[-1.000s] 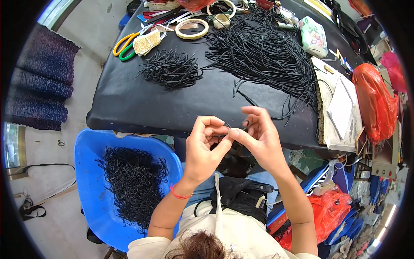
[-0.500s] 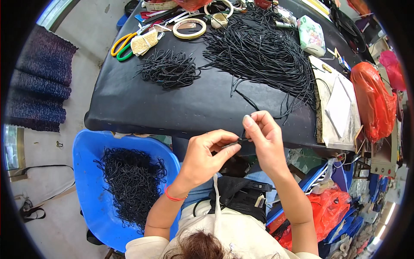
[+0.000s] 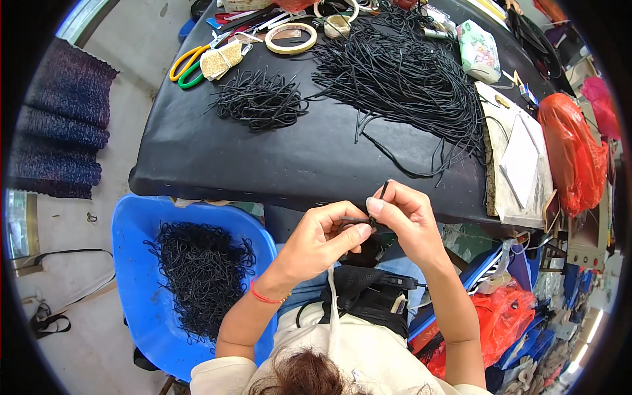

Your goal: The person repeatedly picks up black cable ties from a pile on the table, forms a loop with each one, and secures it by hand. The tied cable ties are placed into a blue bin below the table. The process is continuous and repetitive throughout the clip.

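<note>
Head view, table: a black table (image 3: 276, 164) fills the top. On it lies a big heap of long black cords (image 3: 401, 72) and, to its left, a small pile of short black cords (image 3: 260, 99).
Head view, far edge: yellow and green scissors (image 3: 184, 64), a ring of pale tape (image 3: 290, 38) and a small green flowery pouch (image 3: 478, 49) sit near the top.
Head view, right side: a stack of white paper (image 3: 520, 164) and an orange plastic bag (image 3: 571, 155) lie there.
Head view, floor: a blue plastic tub (image 3: 138, 263) full of tangled black cord loops (image 3: 201, 273) stands left of the person's knees.
In the way: nothing covers the hands; they hover over the lap, just below the table's near edge.
Left hand (image 3: 322, 237): fingers pinched shut on a thin black cord piece (image 3: 372, 210).
Right hand (image 3: 405, 220): also pinched shut on the same cord, touching the left fingertips.
Cord piece: its free end pokes up and away from the person, long side nearly upright, a little tilted to the right.
</note>
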Tool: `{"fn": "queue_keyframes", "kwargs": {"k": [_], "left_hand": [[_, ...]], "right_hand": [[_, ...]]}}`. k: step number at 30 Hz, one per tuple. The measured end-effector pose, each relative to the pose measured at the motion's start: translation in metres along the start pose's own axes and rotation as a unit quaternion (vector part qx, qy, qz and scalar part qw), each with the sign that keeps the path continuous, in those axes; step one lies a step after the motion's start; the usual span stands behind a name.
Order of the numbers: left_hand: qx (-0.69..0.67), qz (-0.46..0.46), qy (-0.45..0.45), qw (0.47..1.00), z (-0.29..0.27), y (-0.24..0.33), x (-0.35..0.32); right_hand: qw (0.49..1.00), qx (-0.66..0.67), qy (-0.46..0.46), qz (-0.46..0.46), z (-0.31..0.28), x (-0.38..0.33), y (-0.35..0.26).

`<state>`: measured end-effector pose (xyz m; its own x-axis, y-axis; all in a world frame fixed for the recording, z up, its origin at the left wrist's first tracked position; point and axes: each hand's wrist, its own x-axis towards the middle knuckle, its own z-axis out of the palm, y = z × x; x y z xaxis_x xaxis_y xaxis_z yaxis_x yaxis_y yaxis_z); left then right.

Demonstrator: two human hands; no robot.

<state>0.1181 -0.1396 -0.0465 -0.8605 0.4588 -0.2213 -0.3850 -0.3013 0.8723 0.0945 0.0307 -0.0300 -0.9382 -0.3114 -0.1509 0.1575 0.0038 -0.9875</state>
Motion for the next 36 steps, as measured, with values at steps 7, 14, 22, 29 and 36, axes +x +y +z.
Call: {"fn": "queue_keyframes", "kwargs": {"k": [7,14,22,29,36], "left_hand": [[0.201,0.144,0.127,0.961,0.019,-0.013,-0.007],[0.015,0.102,0.124,0.987,0.019,-0.023,0.001],[-0.011,0.113,0.150,0.982,0.019,-0.011,0.003],[-0.055,0.085,0.146,0.984,0.016,-0.012,0.002],[-0.170,0.109,0.165,0.965,0.029,-0.011,0.017]], "right_hand": [[0.983,-0.084,0.158,-0.034,0.012,0.002,0.002],[0.975,-0.104,0.188,-0.051,0.014,0.002,0.003],[0.996,0.021,0.083,0.005,0.008,-0.017,0.000],[0.997,0.041,0.070,0.000,0.015,-0.027,-0.004],[0.973,0.172,0.155,0.013,0.039,-0.029,0.011]]}}
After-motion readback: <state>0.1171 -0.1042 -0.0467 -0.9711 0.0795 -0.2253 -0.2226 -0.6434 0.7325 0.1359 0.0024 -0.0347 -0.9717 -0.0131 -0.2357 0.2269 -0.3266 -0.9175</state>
